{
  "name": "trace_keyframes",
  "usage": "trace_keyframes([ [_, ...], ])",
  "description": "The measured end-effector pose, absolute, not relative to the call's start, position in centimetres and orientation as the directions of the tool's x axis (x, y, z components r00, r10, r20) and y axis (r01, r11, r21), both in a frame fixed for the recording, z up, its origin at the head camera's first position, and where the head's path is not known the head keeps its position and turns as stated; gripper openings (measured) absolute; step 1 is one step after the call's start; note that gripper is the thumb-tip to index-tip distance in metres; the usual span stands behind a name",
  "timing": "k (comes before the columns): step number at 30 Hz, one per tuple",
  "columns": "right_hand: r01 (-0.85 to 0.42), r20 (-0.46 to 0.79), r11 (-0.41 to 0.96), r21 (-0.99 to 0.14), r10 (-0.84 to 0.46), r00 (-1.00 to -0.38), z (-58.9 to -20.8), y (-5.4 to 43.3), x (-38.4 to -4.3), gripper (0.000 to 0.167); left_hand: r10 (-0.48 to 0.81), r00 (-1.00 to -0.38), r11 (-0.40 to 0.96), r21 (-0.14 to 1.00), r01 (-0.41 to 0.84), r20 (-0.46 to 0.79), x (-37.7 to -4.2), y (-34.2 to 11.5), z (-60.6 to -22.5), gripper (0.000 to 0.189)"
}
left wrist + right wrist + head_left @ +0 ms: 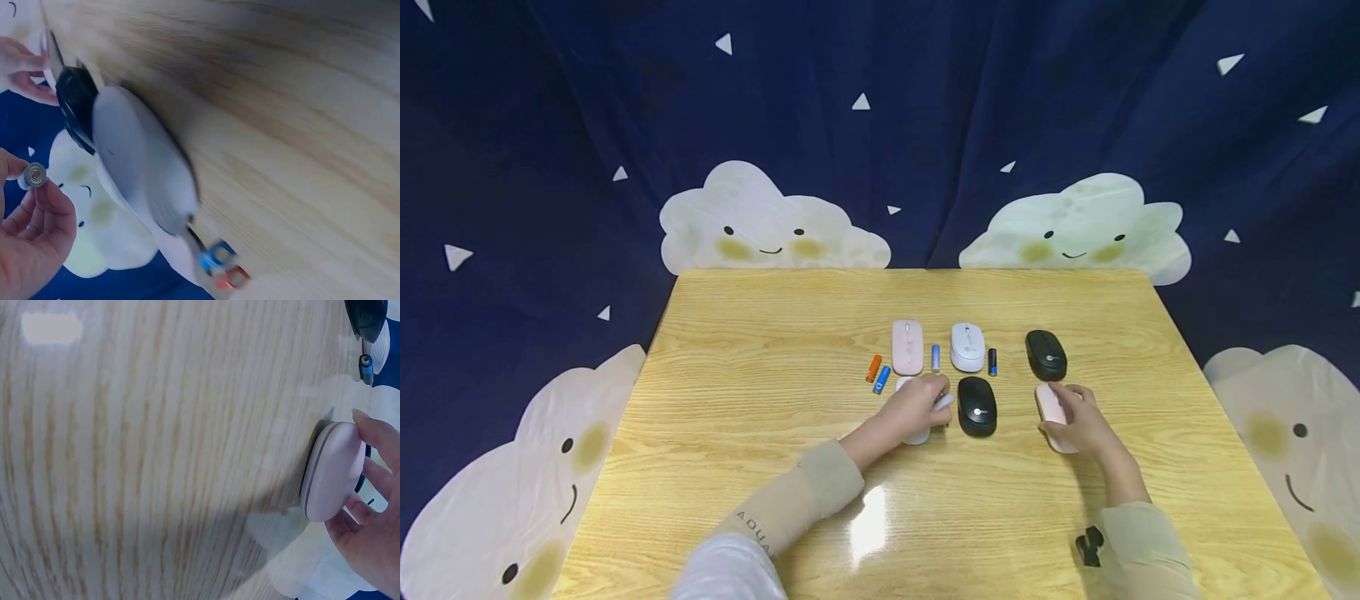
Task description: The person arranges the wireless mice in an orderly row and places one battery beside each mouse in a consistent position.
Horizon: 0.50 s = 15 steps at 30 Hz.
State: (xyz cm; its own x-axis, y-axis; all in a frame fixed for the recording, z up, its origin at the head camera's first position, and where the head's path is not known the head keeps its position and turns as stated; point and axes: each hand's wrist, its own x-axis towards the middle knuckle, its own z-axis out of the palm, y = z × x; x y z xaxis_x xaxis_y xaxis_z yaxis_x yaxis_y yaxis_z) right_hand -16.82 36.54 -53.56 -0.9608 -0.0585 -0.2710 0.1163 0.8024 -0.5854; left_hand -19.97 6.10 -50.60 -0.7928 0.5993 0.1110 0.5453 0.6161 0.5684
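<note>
My left hand [916, 406] pinches a pale battery [33, 175] between thumb and fingers, with its end showing in the left wrist view. Beneath that hand lies a white mouse [917, 437], partly hidden by it in the head view. My right hand [1084, 423] grips a pink mouse [334, 472] at the right, thumb on one side and fingers on the other. Between the hands sits a black mouse [977, 407]. Another black mouse [1047, 356] lies just beyond the right hand.
Along the back of the group are another pink mouse [907, 347], a pale blue battery [936, 358], another white mouse [967, 347] and a dark battery [992, 362]. Left of them lie an orange battery [874, 368] and a blue battery [882, 380] on the wooden table [737, 333].
</note>
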Motion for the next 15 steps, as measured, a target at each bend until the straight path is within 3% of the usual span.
trace_keyframes([
  [15, 0.127, -0.277, 0.792, -0.597, -0.055, -0.959, -53.8, 36.7, -17.0, 0.077, 0.482, -0.876, 0.735, 0.555, 0.39, -0.024, -20.8, 13.7, -50.3, 0.018],
])
